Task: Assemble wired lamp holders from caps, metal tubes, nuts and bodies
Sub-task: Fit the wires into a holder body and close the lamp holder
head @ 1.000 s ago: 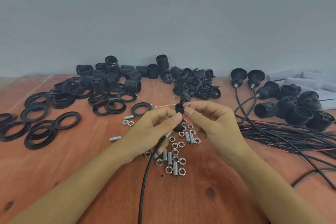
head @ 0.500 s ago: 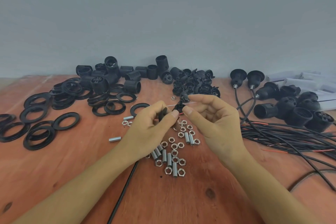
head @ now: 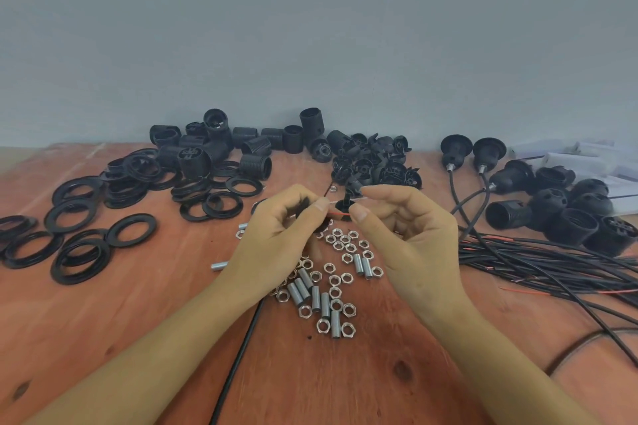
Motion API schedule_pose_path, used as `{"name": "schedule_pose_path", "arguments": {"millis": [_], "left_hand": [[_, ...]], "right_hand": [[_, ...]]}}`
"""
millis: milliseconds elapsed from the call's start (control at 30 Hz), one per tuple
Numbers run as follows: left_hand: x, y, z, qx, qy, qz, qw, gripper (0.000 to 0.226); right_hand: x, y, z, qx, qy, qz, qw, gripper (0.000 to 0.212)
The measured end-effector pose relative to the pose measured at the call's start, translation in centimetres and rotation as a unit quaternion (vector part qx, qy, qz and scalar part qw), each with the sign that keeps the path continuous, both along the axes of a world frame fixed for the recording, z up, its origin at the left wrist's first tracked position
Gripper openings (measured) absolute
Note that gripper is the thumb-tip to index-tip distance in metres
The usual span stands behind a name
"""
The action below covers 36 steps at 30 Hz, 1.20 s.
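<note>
The thin leads (head: 340, 214) may slip back through the black cap (head: 303, 210) if the pinch is slackened or the cable (head: 238, 360) is tugged. The blurred cap is gripped in the curled left hand (head: 279, 238), held above the surface (head: 103, 321) at centre. The leads are pinched between thumb and forefinger of the right hand (head: 411, 241), the other fingers being loosely curled.

The left hand (head: 276, 235) hides most of the blurred black part (head: 303, 208) it grips.
</note>
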<state>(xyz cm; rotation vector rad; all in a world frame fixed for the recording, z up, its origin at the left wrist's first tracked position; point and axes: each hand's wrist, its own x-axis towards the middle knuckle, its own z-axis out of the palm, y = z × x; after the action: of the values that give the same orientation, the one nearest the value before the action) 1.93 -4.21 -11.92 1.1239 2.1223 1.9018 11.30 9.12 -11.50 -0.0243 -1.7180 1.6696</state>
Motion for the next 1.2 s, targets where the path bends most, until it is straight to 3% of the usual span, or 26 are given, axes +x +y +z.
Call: {"name": "schedule_pose_path", "arguments": {"millis": [167,233,333,467,633,700,867,1000,1100,1200], "left_hand": [[-1.1,-0.5,0.1,0.093,-0.035,0.033,0.994,0.024],[-2.0,-1.1,0.2,0.135,-0.048,0.041,0.989,0.019],[-3.3,-1.9,-0.1,0.129,-0.012,0.075,0.989,0.026],[-4.1,-2.2,-0.5,0.129,0.015,0.122,0.984,0.014],[-4.1,-2.2,-0.7,0.132,0.029,0.148,0.980,0.006],[-4.1,-2.2,-0.8,0.137,0.039,0.157,0.977,0.009],[-4.3,-2.4,-0.6,0.130,0.060,0.195,0.970,0.013],[-4.3,-2.6,-0.3,0.124,0.077,0.209,0.967,0.009],[-4.0,-2.3,-0.1,0.112,0.070,0.194,0.972,0.010],[-3.0,-1.9,0.3,0.093,0.096,0.173,0.976,0.011]], "right_hand": [[-1.2,-0.1,-0.1,-0.003,-0.049,0.004,0.999,0.020],[-3.2,0.5,0.0,0.069,-0.109,-0.022,0.991,0.013],[-7.6,0.6,0.5,0.264,-0.177,-0.039,0.947,0.019],[-14.0,-0.8,0.9,0.415,-0.228,0.004,0.881,0.035],[-19.3,-2.7,0.3,0.541,-0.308,0.001,0.782,0.040],[-20.2,-2.9,-0.2,0.549,-0.327,-0.025,0.769,0.047],[-18.1,-2.3,0.7,0.374,-0.241,-0.063,0.893,0.045],[-13.0,-0.4,2.2,0.087,-0.179,-0.052,0.979,0.031],[-8.3,1.3,2.4,-0.144,-0.152,0.034,0.977,0.023],[-4.8,2.0,1.9,-0.315,-0.149,0.124,0.929,0.030]]}}
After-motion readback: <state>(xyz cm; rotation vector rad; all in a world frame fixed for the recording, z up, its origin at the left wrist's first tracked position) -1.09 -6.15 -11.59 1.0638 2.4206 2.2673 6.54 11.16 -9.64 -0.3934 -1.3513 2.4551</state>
